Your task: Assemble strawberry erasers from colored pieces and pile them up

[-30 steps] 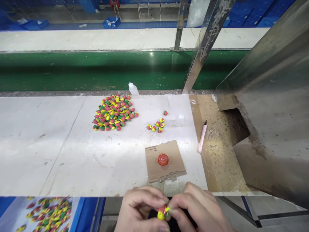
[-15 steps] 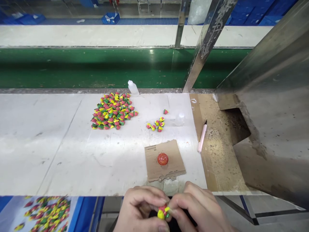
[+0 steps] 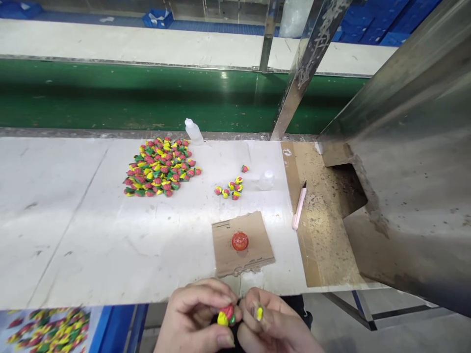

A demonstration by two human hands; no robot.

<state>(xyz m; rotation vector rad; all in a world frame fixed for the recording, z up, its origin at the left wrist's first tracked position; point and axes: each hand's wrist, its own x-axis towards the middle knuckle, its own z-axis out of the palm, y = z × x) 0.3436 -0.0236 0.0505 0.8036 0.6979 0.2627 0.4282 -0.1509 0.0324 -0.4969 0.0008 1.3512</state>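
1. The left hand [image 3: 195,314] pinched a strawberry-shaped piece [image 3: 227,315] between thumb and curled fingers, its knobbly red body set off by green and yellow parts. It sat just past the near edge of the smooth white work surface [image 3: 73,235].
2. The right hand [image 3: 277,318] held a small yellow bit [image 3: 259,313] between its fingertips.
3. Farther off lay a heaped pile of similar pieces [image 3: 160,166], with a small loose group [image 3: 230,187] to its right.
4. Nearer the hands, a glossy red dome [image 3: 240,241] sat on a torn cardboard square [image 3: 224,250]. A cloudy plastic bottle [image 3: 193,131] stood at the far edge.
5. Unlike the earlier frame, where the hands pressed together around the piece, they had drawn slightly apart. The yellow bit was now separate from the strawberry piece.
6. Both hands stayed low, with fingers curled inward, facing each other.
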